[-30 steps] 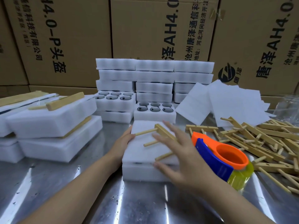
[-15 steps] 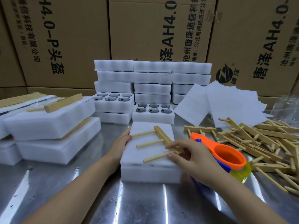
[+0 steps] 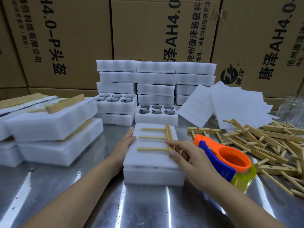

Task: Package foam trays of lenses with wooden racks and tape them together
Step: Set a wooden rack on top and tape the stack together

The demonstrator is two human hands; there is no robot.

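Item: foam tray stack point(image 3: 153, 162), two white layers, at the middle of the metal table point(image 3: 148, 208), towards its near edge.
On top: one wooden rack point(image 3: 164, 139), lying flat, crossbar along the stack's right side, three pegs pointing left.
Left hand point(image 3: 125, 145): fingers straight, braced against the stack's left edge.
Right hand point(image 3: 189, 155): thumb and forefinger lightly pinching the near end of the crossbar.
Step in hand, as judged: seating the rack. Best done with the pegs parallel to the short edges and the crossbar inside the foam's outline, while the left hand stops the layers from sliding before any tape goes on.
Right of stack: orange-and-blue tape dispenser point(image 3: 230, 160), just beside the right hand.
Right edge: loose pile of racks point(image 3: 271, 142).
Left edge: finished bundles point(image 3: 49, 125).
Far edge: stacked trays point(image 3: 156, 79), two open trays showing lenses point(image 3: 156, 111), foam sheets point(image 3: 230, 106).
Behind: printed cardboard cartons point(image 3: 156, 30), wall to wall.
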